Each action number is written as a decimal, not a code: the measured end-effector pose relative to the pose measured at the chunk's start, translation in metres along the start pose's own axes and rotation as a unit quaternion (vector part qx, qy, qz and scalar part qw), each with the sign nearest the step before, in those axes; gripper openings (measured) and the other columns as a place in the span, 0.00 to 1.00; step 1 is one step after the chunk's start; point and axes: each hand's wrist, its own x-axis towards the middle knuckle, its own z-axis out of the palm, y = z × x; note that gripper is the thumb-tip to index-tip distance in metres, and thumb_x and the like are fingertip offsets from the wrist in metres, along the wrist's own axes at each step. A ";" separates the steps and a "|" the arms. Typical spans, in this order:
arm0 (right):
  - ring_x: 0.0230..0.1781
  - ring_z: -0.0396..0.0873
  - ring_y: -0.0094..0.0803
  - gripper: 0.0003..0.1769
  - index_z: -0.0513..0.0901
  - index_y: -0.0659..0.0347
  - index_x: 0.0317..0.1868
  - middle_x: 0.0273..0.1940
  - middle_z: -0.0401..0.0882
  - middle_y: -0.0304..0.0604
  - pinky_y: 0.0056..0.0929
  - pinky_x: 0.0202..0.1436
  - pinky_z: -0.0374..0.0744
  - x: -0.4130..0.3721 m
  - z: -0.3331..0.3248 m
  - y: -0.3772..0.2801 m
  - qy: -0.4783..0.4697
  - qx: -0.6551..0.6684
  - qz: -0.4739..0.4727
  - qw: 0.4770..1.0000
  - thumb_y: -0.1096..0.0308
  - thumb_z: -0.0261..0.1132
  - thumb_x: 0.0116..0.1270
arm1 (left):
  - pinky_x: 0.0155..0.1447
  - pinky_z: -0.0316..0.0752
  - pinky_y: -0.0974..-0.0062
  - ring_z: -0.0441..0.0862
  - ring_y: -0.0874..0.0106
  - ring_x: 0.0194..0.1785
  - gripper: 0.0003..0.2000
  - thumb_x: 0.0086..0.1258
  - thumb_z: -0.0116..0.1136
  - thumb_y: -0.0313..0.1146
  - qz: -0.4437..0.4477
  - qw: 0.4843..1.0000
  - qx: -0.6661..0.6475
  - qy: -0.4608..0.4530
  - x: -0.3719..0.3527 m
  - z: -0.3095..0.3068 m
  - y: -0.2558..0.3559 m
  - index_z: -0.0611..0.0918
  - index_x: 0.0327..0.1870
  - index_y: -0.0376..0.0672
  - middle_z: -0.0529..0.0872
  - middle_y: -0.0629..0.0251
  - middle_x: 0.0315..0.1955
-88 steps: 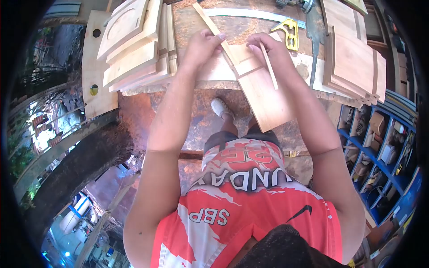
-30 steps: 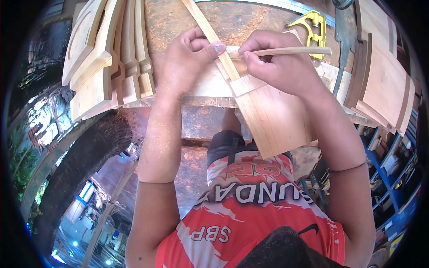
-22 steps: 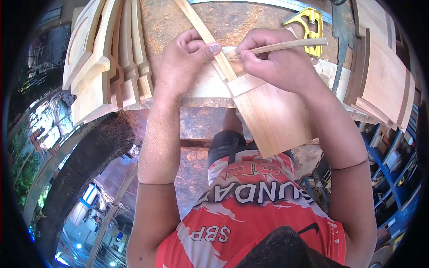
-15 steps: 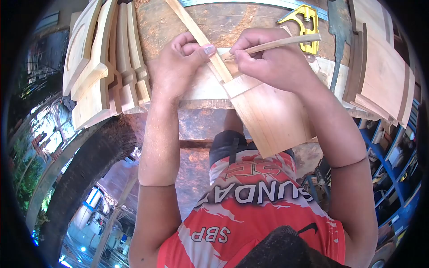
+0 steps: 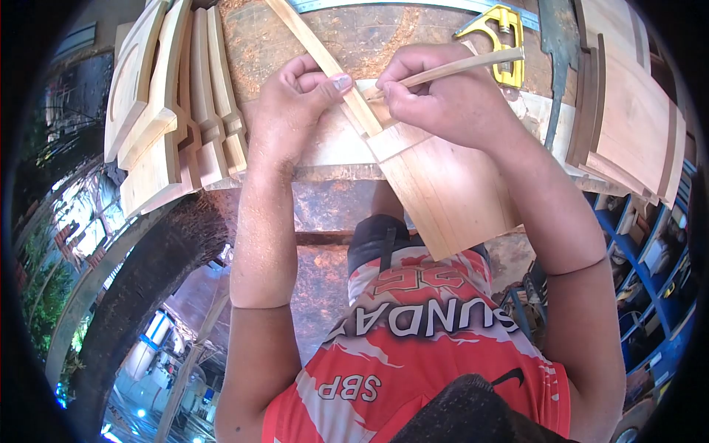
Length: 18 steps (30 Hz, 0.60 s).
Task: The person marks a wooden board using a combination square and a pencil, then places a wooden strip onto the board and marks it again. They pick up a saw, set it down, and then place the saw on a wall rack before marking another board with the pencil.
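We have the narrow wooden strip (image 5: 325,60) on the tabletop (image 5: 336,173), its near end meeting the pale band (image 5: 399,141) on the board (image 5: 454,199) and its length running towards 11 o'clock from there. Our left hand (image 5: 288,111) has its grip clamped on the strip, thumb over the upper face. Our right hand (image 5: 450,96) has its grip closed on a slim wooden pencil (image 5: 473,65), point beside the strip, butt towards 2 o'clock.

We judge the strip light and fairly stiff, though thin enough to bend or snap if levered; dry wood should not slip much. We would take it by its long edges, near that lower end, where it could pivot least. The board reaches towards 5 o'clock, past the tabletop's near edge, and looks heavier; we would support its overhanging part from beneath.

Further out, a yellow square head (image 5: 519,63) lies at 2 o'clock, a metal rule (image 5: 413,4) at 12 to 1. Shaped boards (image 5: 159,111) stand stacked at 9 to 10, flatter panels (image 5: 635,125) at 3.

At 4 o'clock, blue shelving (image 5: 628,247) has compartments packed with mixed items, one pale and boxy (image 5: 656,256); the rest are too blurred to name.
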 end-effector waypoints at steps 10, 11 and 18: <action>0.23 0.80 0.33 0.10 0.83 0.65 0.28 0.23 0.82 0.46 0.31 0.31 0.78 0.000 -0.001 -0.001 -0.008 -0.003 0.014 1.000 0.64 0.65 0.54 | 0.38 0.79 0.84 0.85 0.78 0.33 0.20 0.63 0.68 0.30 -0.001 1.000 -0.006 -0.005 0.001 -0.001 -0.001 0.77 0.53 0.30 0.89 0.59 0.33; 0.23 0.80 0.33 0.10 0.83 0.65 0.28 0.23 0.81 0.45 0.31 0.31 0.78 0.000 -0.001 -0.001 -0.007 -0.004 0.009 1.000 0.65 0.65 0.54 | 0.37 0.79 0.83 0.85 0.78 0.33 0.20 0.63 0.68 0.30 -0.002 1.000 -0.008 -0.007 0.001 -0.001 -0.001 0.77 0.53 0.30 0.89 0.59 0.33; 0.24 0.80 0.31 0.09 0.82 0.64 0.27 0.23 0.81 0.44 0.30 0.31 0.78 0.001 0.001 0.003 0.008 0.000 -0.009 1.000 0.65 0.66 0.55 | 0.37 0.79 0.83 0.85 0.79 0.33 0.21 0.63 0.69 0.29 0.001 1.000 -0.009 -0.010 0.002 -0.002 -0.003 0.76 0.53 0.30 0.89 0.60 0.33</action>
